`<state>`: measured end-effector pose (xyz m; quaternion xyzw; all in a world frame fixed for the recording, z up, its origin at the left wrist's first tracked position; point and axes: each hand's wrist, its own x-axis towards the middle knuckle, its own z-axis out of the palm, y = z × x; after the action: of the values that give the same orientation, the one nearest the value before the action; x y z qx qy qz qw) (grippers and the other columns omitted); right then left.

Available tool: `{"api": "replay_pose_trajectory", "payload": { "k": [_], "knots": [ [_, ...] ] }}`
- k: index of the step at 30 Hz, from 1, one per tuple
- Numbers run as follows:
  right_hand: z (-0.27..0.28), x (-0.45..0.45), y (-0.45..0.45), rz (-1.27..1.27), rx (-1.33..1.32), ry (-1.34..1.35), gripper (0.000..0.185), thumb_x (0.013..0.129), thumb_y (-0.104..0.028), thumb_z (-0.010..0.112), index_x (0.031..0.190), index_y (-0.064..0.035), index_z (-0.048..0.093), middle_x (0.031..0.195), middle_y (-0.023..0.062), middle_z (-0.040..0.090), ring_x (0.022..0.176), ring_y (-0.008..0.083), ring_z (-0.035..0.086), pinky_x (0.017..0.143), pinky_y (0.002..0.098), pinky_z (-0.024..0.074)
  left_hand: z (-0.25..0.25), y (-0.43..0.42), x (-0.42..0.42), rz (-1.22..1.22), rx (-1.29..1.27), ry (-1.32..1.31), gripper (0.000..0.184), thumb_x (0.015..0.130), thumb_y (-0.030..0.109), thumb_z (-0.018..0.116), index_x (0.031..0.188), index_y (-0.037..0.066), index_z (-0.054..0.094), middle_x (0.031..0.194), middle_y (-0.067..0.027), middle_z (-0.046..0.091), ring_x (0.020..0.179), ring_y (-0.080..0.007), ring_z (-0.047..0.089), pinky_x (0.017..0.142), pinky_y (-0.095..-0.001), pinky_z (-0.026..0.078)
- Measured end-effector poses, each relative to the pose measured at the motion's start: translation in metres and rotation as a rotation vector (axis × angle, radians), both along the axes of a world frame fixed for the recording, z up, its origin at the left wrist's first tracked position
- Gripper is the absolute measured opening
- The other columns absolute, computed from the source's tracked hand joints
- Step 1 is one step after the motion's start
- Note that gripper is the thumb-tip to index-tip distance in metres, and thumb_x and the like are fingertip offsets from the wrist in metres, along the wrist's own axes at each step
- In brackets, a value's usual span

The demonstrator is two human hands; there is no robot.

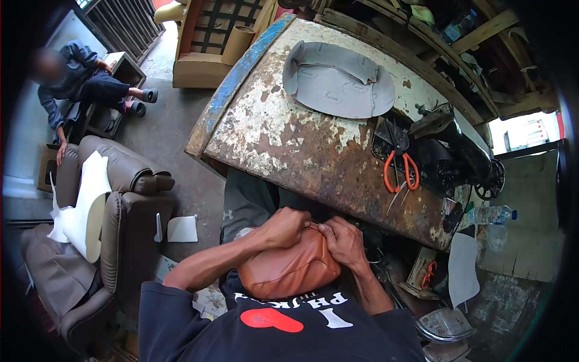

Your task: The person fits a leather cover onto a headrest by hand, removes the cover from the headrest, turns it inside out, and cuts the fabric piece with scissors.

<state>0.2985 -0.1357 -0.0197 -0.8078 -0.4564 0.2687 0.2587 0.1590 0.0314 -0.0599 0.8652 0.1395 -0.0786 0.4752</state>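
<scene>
A brown leather-like piece (289, 265), folded and bulging, rests on my lap against the black shirt. My left hand (287, 228) is closed on its upper edge, knuckles up. Close beside it on the right, my right hand (344, 241) pinches the same edge, with the thumb pointing toward the left hand. The fingertips of both hands are partly hidden in the folds. Beyond them is the worn table (289, 145), which carries a grey fabric piece (338, 90) and orange-handled scissors (401, 169).
A black sewing machine (452, 139) stands at the table's right side, near plastic bottles (491, 215). At left are a brown armchair (139, 241) with white material (90, 205) on it and a seated person (78, 84). Another orange-handled tool (429, 274) lies lower right.
</scene>
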Motion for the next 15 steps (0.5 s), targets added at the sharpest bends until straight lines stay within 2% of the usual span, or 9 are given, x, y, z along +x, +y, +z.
{"api": "replay_pose_trajectory", "payload": {
  "k": [1, 3, 4, 7, 9, 10, 12, 13, 15],
  "knots": [
    [-0.007, 0.001, -0.003, -0.001, 0.002, 0.004, 0.027, 0.102, -0.030, 0.062, 0.099, -0.0053, 0.074, 0.091, 0.0177, 0.066, 0.085, 0.0413, 0.068, 0.072, 0.0471, 0.0546, -0.008, -0.001, -0.001, -0.001, 0.002, 0.004, 0.012, 0.093, 0.008, 0.061, 0.100, 0.000, 0.066, 0.095, -0.0241, 0.069, 0.095, -0.0442, 0.070, 0.078, -0.0503, 0.055],
    [-0.025, 0.008, -0.006, 0.018, -0.050, 0.132, 0.031, 0.104, -0.030, 0.059, 0.097, -0.0030, 0.073, 0.086, 0.0186, 0.066, 0.080, 0.0365, 0.068, 0.073, 0.0428, 0.0529, -0.032, 0.003, 0.003, -0.003, -0.249, 0.045, 0.020, 0.103, 0.017, 0.058, 0.097, 0.001, 0.068, 0.086, -0.0162, 0.072, 0.085, -0.0297, 0.072, 0.074, -0.0430, 0.053],
    [-0.028, 0.007, -0.008, 0.013, -0.046, 0.133, 0.031, 0.104, -0.030, 0.059, 0.097, -0.0030, 0.073, 0.086, 0.0186, 0.066, 0.080, 0.0365, 0.068, 0.073, 0.0428, 0.0529, -0.049, 0.003, 0.004, -0.008, -0.246, 0.046, 0.020, 0.103, 0.017, 0.058, 0.097, 0.001, 0.068, 0.086, -0.0162, 0.072, 0.085, -0.0297, 0.072, 0.074, -0.0430, 0.053],
    [-0.038, 0.000, -0.012, -0.185, -0.157, 0.392, 0.033, 0.105, -0.029, 0.057, 0.094, -0.0004, 0.070, 0.083, 0.0189, 0.066, 0.074, 0.0289, 0.065, 0.073, 0.0391, 0.0507, -0.074, 0.006, 0.004, 0.000, -1.176, 0.326, 0.027, 0.109, 0.025, 0.056, 0.099, 0.005, 0.071, 0.091, 0.0040, 0.068, 0.083, -0.0056, 0.058, 0.076, -0.0290, 0.050],
    [-0.049, 0.001, -0.017, -0.304, -0.140, 0.801, 0.036, 0.106, -0.030, 0.057, 0.092, 0.0016, 0.068, 0.078, 0.0191, 0.063, 0.071, 0.0241, 0.059, 0.072, 0.0377, 0.0496, -0.078, 0.002, 0.006, 0.002, -1.150, 0.365, 0.027, 0.109, 0.024, 0.055, 0.100, 0.005, 0.071, 0.092, 0.0031, 0.069, 0.084, -0.0065, 0.059, 0.078, -0.0289, 0.050],
    [-0.057, 0.001, -0.019, -0.316, -0.131, 0.801, 0.036, 0.106, -0.030, 0.057, 0.092, 0.0016, 0.068, 0.078, 0.0191, 0.063, 0.071, 0.0241, 0.059, 0.072, 0.0377, 0.0496, -0.079, 0.004, 0.009, 0.009, -1.114, 0.395, 0.027, 0.109, 0.024, 0.055, 0.100, 0.004, 0.071, 0.093, 0.0021, 0.069, 0.085, -0.0073, 0.059, 0.081, -0.0288, 0.050],
    [-0.067, 0.001, -0.030, -0.271, -0.065, 0.522, 0.037, 0.107, -0.032, 0.057, 0.096, 0.0006, 0.070, 0.085, 0.0173, 0.068, 0.081, 0.0254, 0.066, 0.074, 0.0390, 0.0513, -0.068, 0.007, 0.010, -0.050, -0.928, 0.341, 0.028, 0.109, 0.026, 0.055, 0.100, 0.003, 0.069, 0.092, 0.0009, 0.066, 0.088, -0.0089, 0.057, 0.084, -0.0302, 0.049],
    [-0.044, -0.003, -0.028, -0.202, -0.014, 0.196, 0.038, 0.105, -0.038, 0.059, 0.113, -0.0032, 0.072, 0.100, 0.0174, 0.072, 0.101, 0.0285, 0.070, 0.083, 0.0397, 0.0543, -0.048, 0.012, 0.009, -0.061, -0.785, 0.227, 0.029, 0.109, 0.027, 0.054, 0.100, 0.003, 0.067, 0.092, 0.0004, 0.064, 0.089, -0.0100, 0.055, 0.085, -0.0308, 0.048],
    [-0.018, -0.015, -0.035, -0.321, 0.061, 0.246, 0.041, 0.104, -0.040, 0.062, 0.122, -0.0048, 0.069, 0.107, 0.0180, 0.071, 0.109, 0.0310, 0.069, 0.091, 0.0403, 0.0537, -0.030, 0.017, 0.003, -0.059, -0.634, 0.055, 0.027, 0.109, 0.027, 0.054, 0.103, 0.002, 0.064, 0.091, -0.0055, 0.065, 0.090, -0.0133, 0.054, 0.085, -0.0339, 0.047]
  ]
}}
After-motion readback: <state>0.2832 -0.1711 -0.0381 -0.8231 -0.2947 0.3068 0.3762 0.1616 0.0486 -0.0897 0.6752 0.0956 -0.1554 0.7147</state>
